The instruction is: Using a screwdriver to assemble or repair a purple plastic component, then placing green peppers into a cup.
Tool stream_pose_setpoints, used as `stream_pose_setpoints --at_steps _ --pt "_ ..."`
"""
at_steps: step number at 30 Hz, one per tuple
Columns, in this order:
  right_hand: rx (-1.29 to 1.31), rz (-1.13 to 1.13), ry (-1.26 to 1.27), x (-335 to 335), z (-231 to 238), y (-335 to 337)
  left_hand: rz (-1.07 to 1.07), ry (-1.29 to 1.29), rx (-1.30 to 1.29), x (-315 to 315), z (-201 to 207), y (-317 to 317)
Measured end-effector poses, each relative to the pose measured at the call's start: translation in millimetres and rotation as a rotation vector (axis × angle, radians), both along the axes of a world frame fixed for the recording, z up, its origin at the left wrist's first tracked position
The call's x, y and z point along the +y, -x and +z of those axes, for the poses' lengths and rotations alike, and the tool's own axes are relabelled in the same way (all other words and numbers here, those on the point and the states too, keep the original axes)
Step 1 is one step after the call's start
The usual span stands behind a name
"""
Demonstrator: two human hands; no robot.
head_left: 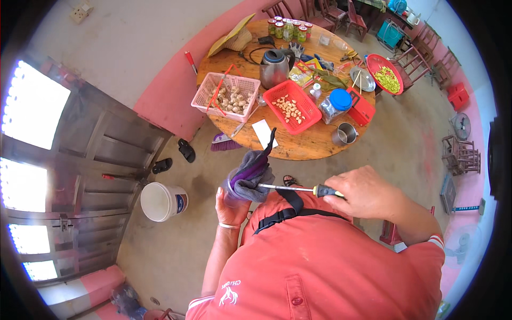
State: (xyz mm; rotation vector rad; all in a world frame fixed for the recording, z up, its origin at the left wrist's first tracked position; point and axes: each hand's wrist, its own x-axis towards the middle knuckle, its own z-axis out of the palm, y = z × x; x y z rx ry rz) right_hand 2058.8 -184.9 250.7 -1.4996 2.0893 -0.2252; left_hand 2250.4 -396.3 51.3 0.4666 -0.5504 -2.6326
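Note:
My left hand (229, 212) is closed around a clear plastic jar (231, 195) in front of my belly. A grey cloth (255, 190) with a purple and black strip bunches over and out of the jar's mouth. My right hand (368, 193) grips a screwdriver (326, 192) by its black and yellow handle. Its metal shaft points left and its tip meets the cloth; whether it goes inside the jar is hidden. Ahead on the round wooden table (266, 149), a pink basket (200, 101) holds garlic bulbs and a red basket (314, 118) holds peeled cloves.
The table also bears a kettle (274, 72), a blue-lidded jar (340, 101), a metal cup (345, 134), several small jars (288, 31) and a straw hat (234, 38). A red tray (380, 61) sits at its right edge. A white bucket (160, 201) stands on the floor at left.

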Motion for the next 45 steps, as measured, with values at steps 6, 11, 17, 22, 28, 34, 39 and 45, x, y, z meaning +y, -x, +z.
stream_pose_setpoints --at_steps 6,11,17,22,28,34,39,45 --pt "-0.015 -0.174 0.066 -1.1 -28.7 -13.1 -0.078 0.034 -0.04 -1.5 18.2 1.1" --pt "-0.004 -0.099 0.195 -10.1 -52.3 -15.0 -0.128 0.012 -0.175 -3.2 4.6 -11.1" --pt "0.122 0.195 0.139 -29.6 -47.1 -9.8 -0.384 0.133 -0.184 -20.8 22.3 -13.2" --pt "0.233 0.311 0.132 -47.3 -51.7 -15.3 -0.278 0.12 -0.294 -29.3 32.0 -12.4" --pt "0.27 0.497 -0.025 -52.0 -53.4 -23.4 -0.407 0.402 -0.715 -26.7 32.2 -23.7" --pt "-0.009 0.543 -0.174 -65.7 -47.5 -10.6 -0.394 0.376 -0.847 -32.4 34.2 -21.5" --pt "-0.722 0.01 -0.552 -70.0 -44.0 -15.8 -0.222 0.197 -0.669 -45.3 22.0 -41.0" --pt "-0.22 0.368 -0.095 -52.7 -55.2 -7.9 -0.499 0.022 -0.551 -46.6 20.0 -63.2"
